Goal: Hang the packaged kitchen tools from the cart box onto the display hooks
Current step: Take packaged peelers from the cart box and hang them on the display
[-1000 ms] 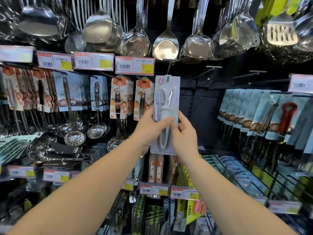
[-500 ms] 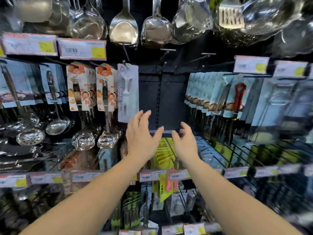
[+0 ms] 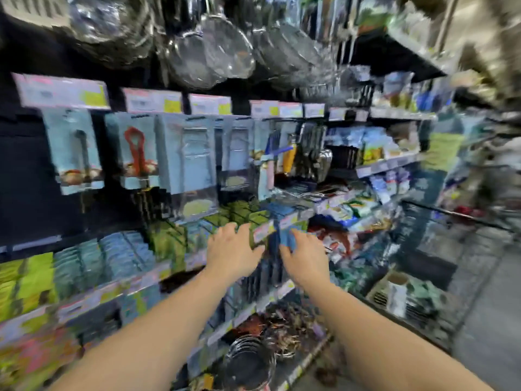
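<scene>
left hand [image 3: 231, 253], right hand [image 3: 305, 258], both empty, fingers loose

Whole view is motion-blurred. Steel strainers and pans [image 3: 222, 52] hang overhead in front of me. Row of price tags [image 3: 152, 100] runs along the rail below them. Lower left shelf: green packets [image 3: 25, 280] next to blue packets [image 3: 112, 258]. Shelves to my right [image 3: 377, 165] hold mixed packaged goods, too smeared to identify. Round steel item [image 3: 249, 362] at bottom centre. Grey floor [image 3: 490, 334] on the right.
</scene>
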A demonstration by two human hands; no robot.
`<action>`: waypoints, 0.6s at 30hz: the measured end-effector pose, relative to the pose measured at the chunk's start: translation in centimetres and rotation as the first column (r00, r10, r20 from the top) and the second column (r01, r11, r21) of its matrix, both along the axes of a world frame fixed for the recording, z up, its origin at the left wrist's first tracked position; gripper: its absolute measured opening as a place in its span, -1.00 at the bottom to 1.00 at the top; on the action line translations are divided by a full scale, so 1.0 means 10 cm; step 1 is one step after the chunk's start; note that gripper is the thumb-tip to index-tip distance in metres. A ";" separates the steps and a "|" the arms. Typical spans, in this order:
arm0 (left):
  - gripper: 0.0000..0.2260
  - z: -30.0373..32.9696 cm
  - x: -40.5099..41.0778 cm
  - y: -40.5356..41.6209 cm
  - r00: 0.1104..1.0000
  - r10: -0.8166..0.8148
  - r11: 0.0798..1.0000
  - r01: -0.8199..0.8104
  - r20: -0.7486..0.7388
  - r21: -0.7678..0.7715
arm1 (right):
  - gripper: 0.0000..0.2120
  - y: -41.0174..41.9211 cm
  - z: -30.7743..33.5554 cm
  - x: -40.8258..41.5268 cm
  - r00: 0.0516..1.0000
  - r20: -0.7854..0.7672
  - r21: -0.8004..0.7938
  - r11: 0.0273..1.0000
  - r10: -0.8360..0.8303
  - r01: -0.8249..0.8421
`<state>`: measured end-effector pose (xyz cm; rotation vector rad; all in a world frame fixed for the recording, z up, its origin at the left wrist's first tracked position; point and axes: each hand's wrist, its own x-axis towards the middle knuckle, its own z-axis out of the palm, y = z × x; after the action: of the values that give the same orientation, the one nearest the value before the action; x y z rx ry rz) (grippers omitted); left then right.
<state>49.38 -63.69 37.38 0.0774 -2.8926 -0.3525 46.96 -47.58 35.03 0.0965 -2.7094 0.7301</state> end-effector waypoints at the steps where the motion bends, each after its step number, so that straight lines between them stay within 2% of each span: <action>1: -0.37 -0.02 -0.11 0.32 0.999 -0.041 0.999 0.041 0.011 -0.001 | -0.57 0.30 -0.01 -0.03 0.999 0.012 0.009 0.999 -0.048 0.048; 4: -0.35 -0.08 -0.38 1.20 0.984 -0.167 0.986 0.168 0.060 -0.016 | -0.58 1.12 -0.09 -0.07 0.984 0.005 0.021 0.984 -0.178 0.178; 9: -0.42 -0.23 -0.74 2.33 0.938 -0.342 0.937 0.345 0.057 -0.048 | -0.54 2.16 -0.33 -0.17 0.935 0.051 0.039 0.937 -0.350 0.348; 13: -0.36 -0.46 -1.14 2.96 0.894 -0.429 0.899 0.437 0.127 -0.041 | -0.50 2.73 -0.52 -0.39 0.900 0.096 -0.021 0.903 -0.424 0.428; 18: -0.34 -0.73 -1.89 3.47 0.840 -0.516 0.849 0.528 0.166 -0.032 | -0.57 3.45 -0.73 -0.93 0.817 0.163 -0.025 0.826 -0.553 0.563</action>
<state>30.52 -29.02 30.04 -0.7479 -3.0289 -0.3332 37.70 -13.06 27.73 -0.7740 -2.6217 0.6624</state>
